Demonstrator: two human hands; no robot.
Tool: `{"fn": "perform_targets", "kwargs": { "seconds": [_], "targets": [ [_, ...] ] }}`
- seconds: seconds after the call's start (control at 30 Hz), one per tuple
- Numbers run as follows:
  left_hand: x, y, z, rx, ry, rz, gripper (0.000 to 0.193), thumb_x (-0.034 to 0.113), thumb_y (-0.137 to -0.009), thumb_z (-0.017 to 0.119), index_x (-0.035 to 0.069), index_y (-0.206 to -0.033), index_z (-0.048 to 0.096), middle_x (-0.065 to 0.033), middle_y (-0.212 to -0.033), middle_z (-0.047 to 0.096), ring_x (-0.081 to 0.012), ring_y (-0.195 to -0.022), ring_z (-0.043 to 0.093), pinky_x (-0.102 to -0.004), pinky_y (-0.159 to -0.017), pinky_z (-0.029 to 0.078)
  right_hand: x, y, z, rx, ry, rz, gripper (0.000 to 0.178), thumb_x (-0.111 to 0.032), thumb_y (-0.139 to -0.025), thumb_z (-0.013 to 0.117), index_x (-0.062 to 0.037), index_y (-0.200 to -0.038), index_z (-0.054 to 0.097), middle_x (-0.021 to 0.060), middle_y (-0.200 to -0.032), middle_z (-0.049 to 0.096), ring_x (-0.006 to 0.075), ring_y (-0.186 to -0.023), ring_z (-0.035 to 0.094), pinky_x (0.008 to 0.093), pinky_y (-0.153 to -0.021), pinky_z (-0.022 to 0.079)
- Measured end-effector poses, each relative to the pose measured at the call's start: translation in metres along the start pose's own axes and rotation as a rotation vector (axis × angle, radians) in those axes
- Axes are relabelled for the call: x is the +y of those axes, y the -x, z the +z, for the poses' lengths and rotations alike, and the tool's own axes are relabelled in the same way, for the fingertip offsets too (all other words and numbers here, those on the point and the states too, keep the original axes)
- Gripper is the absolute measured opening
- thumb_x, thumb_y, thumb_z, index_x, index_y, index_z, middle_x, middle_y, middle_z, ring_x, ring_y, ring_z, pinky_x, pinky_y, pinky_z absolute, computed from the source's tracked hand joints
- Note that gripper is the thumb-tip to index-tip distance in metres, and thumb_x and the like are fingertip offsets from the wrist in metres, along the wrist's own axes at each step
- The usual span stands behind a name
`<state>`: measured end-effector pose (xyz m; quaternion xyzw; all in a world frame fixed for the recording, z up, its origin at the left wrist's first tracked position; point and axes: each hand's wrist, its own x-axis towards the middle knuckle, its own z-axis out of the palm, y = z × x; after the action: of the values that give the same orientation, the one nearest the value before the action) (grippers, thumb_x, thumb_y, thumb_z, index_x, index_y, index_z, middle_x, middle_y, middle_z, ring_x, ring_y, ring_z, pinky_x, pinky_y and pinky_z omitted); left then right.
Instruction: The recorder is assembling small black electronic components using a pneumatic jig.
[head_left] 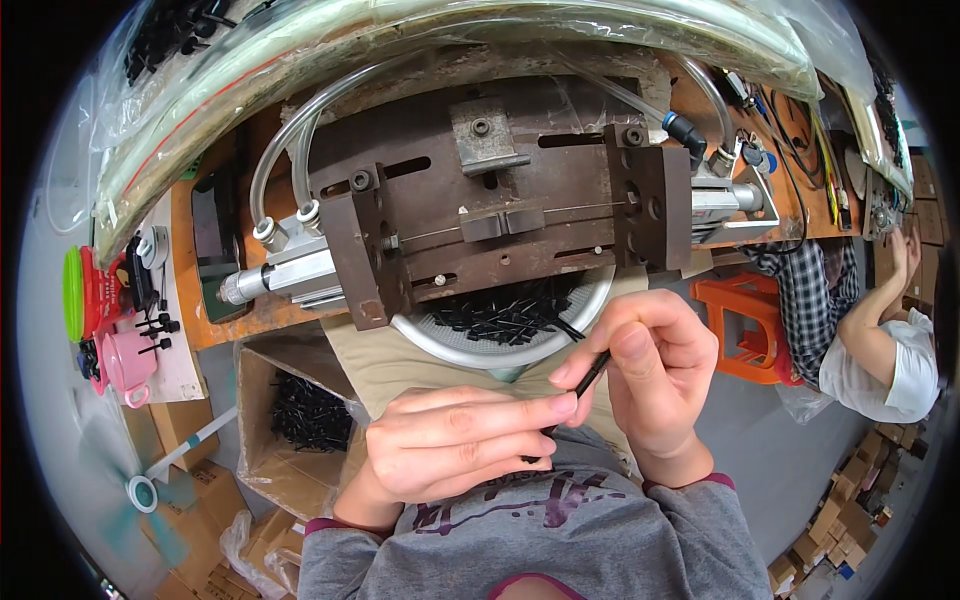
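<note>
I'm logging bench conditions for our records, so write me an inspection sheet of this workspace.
Surface: wooden bench, brown metal fixture on it.
Job's things: thin black part in hand; pale bowl holding black parts.
Clutter: dark slab on bench, left.
Hands: right hand pinches the part; left hand beside it, grip partly hidden.
Cables: clear tubes at fixture; wires, right.
Surroundings: cardboard box left; orange stool and co-worker right.
</note>
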<state>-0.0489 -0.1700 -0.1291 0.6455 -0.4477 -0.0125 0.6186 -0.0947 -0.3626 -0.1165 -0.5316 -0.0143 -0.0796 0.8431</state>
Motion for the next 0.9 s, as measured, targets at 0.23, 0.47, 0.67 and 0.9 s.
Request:
{"fn": "perform_targets", "kwargs": {
  "seconds": [0.23, 0.47, 0.67, 0.9],
  "targets": [
    [-0.001, -0.002, -0.001, -0.01, -0.027, 0.034, 0.03, 0.01, -0.064, 0.086, -0.003, -0.088, 0.075, -0.0215, -0.103, 0.072, -0.023, -0.074, 0.072, -0.0271, -0.062, 0.059, 0.002, 0.0, -0.001, 0.005, -0.072, 0.085, 0.022, -0.012, -0.103, 0.051, 0.0078, -0.109, 0.058, 0.0209, -0.091, 0.069, 0.0181, -0.067, 0.068, 0.0274, -0.059, 0.058],
    [0.001, 0.0, 0.001, -0.005, -0.065, 0.02, 0.032, 0.009, -0.063, 0.087, -0.004, -0.09, 0.074, -0.0223, -0.104, 0.072, -0.0232, -0.075, 0.072, -0.0275, -0.063, 0.06, 0.0, -0.003, -0.005, -0.008, -0.118, 0.163, 0.022, -0.011, -0.102, 0.054, 0.0079, -0.11, 0.061, 0.0196, -0.093, 0.07, 0.0156, -0.068, 0.068, 0.0263, -0.061, 0.057],
    [0.002, -0.001, 0.0, 0.001, -0.094, 0.019, 0.032, 0.009, -0.063, 0.087, -0.003, -0.089, 0.074, -0.0205, -0.104, 0.072, -0.0238, -0.077, 0.072, -0.028, -0.063, 0.06, -0.001, -0.002, -0.005, -0.004, -0.142, 0.203, 0.014, 0.004, -0.093, 0.063, 0.0087, -0.106, 0.062, 0.0176, -0.093, 0.071, 0.0151, -0.073, 0.07, 0.0259, -0.066, 0.059],
    [0.002, 0.004, 0.003, 0.02, -0.099, 0.017, 0.03, 0.007, -0.062, 0.086, -0.003, -0.088, 0.074, -0.0185, -0.104, 0.072, -0.0243, -0.079, 0.072, -0.0287, -0.066, 0.06, 0.002, -0.001, -0.01, -0.098, -0.215, 0.275, 0.01, 0.009, -0.088, 0.067, 0.0083, -0.097, 0.066, 0.0165, -0.096, 0.07, 0.0156, -0.075, 0.07, 0.026, -0.067, 0.058]
  ]
}}
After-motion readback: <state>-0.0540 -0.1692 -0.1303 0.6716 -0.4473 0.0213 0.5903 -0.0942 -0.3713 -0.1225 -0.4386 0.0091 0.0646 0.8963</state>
